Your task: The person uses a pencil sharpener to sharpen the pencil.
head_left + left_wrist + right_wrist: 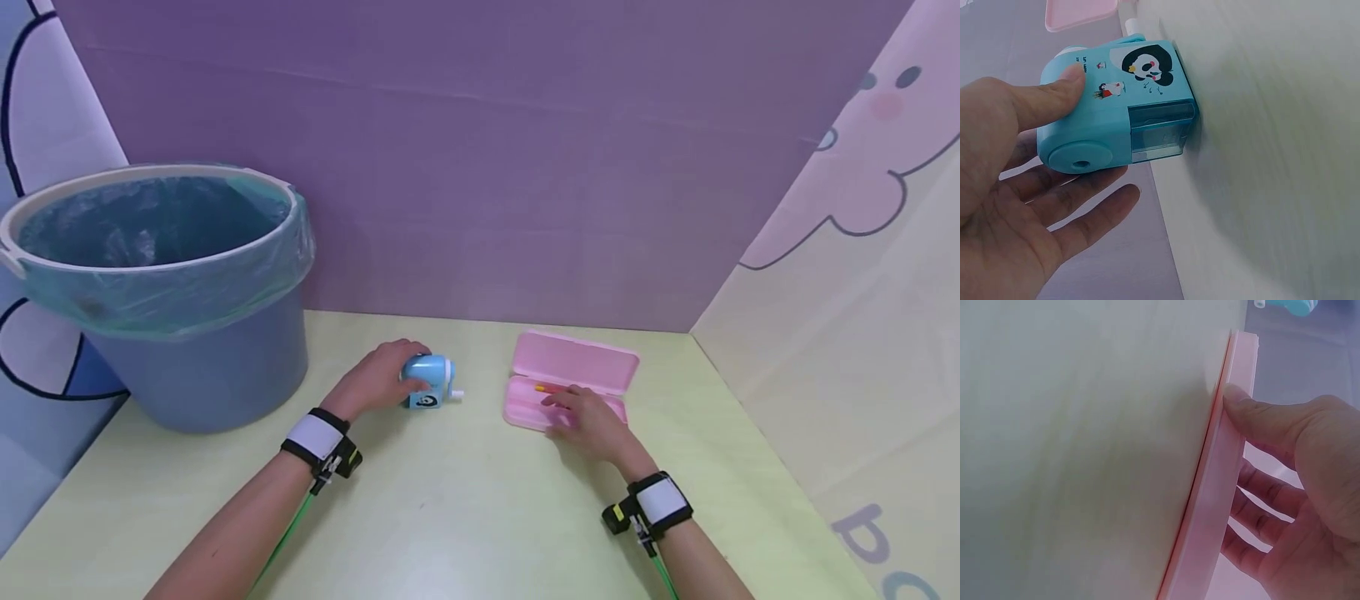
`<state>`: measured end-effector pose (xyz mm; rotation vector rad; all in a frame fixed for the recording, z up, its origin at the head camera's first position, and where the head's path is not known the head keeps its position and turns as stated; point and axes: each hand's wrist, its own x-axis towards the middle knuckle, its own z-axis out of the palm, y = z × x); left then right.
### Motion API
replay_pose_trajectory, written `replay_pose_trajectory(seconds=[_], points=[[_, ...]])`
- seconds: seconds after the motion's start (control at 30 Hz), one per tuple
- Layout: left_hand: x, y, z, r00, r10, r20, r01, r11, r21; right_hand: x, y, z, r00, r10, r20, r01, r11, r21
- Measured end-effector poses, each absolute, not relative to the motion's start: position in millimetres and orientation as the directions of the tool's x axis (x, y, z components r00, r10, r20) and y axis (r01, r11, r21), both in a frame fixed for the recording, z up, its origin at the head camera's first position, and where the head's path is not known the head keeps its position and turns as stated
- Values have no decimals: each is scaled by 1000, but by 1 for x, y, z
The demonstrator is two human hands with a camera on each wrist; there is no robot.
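Observation:
A light-blue crank pencil sharpener [432, 370] with a panda picture stands on the table. My left hand [381, 377] grips it from the left, the thumb on the panda side and the fingers behind. The left wrist view shows its clear shavings drawer [1159, 134]. To the right lies a pink pencil case [573, 358], its lid raised at the back. My right hand [592, 423] holds the case's front wall, thumb outside and fingers over the inside. An orange-yellow pencil [550, 388] lies in the case by those fingers, partly hidden by them.
A large blue bin [217, 375] lined with a translucent bag stands at the left back. A purple panel [487, 183] rises behind the table, and a pale printed panel [847, 333] borders it on the right. Each wrist wears a strapped camera with a green cable.

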<state>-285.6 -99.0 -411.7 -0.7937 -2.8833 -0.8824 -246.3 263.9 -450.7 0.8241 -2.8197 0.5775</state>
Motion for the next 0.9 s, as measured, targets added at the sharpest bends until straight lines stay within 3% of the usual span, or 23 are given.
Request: replay_pose_trajectory(seconds=[0.6,0.9], points=[[-263,-105,-418,-848,493,195,509,654,559,-236,252,-455,-856,-461,233,-517,773,-367],[-244,-97,-401,-828,507,239,537,596,597,-234,223,-420,-789,-514,336,-610,591,-528]])
